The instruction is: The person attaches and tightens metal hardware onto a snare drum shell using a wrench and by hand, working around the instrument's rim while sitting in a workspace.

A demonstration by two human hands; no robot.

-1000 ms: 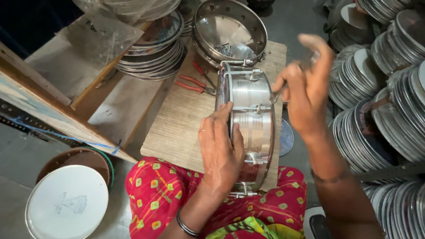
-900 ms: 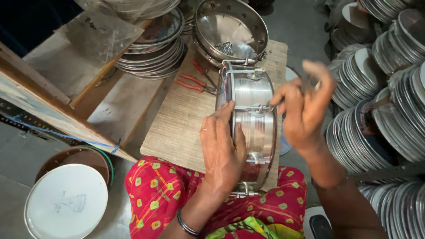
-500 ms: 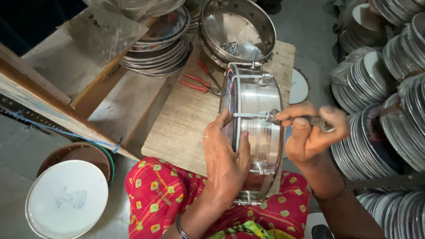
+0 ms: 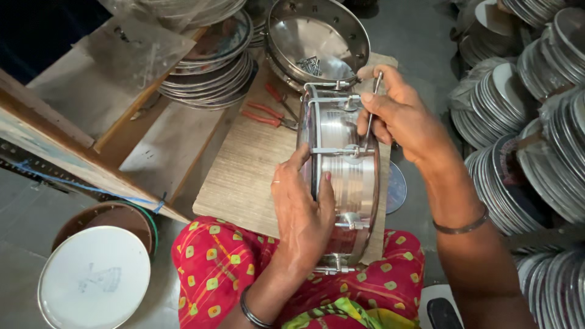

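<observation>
Landmark = shiny steel drum shell [image 4: 344,176], lying on its side on the pale wooden board bench [image 4: 244,176], one end over the lap in red cloth w/ yellow squares [image 4: 219,268], other end pointing away.

Nearest: lap cloth, just below drum's near end. White round drum skin in a hoop [image 4: 94,280] on the floor, well to the left of drum's near end; brown round frame [image 4: 116,213] behind it, touching or overlapping, can't tell which.

Left hand [image 4: 301,213]: palm on drum's left flank, fingers curled over the rim, thumb up along the shell. Closed on the drum, steadying it. Dark bangle on that wrist.

Right hand [image 4: 399,119]: above drum's far-right side, fingers pinched narrow round a thin metal key/rod [image 4: 373,100], which runs down to a tension lug on the shell. Metal bangle on that forearm.

Left of drum's far end: red-handled pliers [image 4: 265,113] on the bench, near but apart.

Beyond drum's far end: steel hoop/pan w/ holes in rim [image 4: 317,36], small metal parts inside. Left of that: stack of round metal hoops [image 4: 210,61].

Right of drum: rows of stacked round frames w/ skins [image 4: 518,109], on edge, well apart.
</observation>
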